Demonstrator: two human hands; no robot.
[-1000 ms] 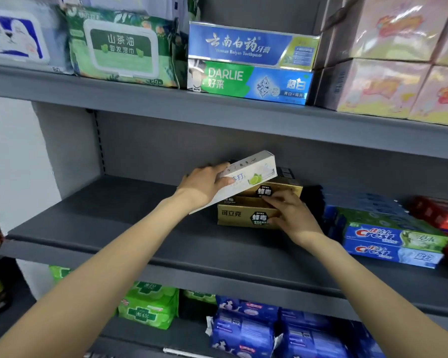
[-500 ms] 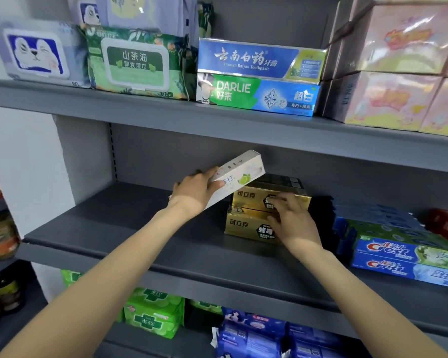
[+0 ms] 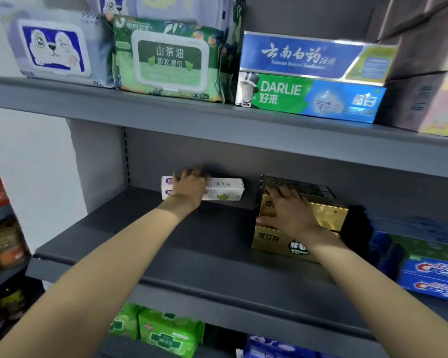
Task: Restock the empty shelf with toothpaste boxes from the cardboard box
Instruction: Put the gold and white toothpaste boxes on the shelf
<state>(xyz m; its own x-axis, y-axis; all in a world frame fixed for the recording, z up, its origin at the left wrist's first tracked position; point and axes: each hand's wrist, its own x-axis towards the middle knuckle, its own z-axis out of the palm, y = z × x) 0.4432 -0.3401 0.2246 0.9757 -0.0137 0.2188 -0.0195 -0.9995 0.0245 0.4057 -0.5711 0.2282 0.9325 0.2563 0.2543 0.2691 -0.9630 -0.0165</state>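
White, light and stiff-looking, the toothpaste box is lying at the back of the grey shelf with the left hand gripping its middle, while the right hand is resting flat-fingered on the gold boxes, probably steadying the stack.

My head camera gives me a bright, evenly lit view, soft and a little smeared throughout. Glare streaks the top edge of the blue toothpaste box on the upper shelf, and the gold toothpaste boxes below it throw back a bright sheen. A dark shadow sits just right of those gold boxes. Both hands look blurred at the fingers. The grey shelf bows and tilts toward the frame edges from the wide lens.
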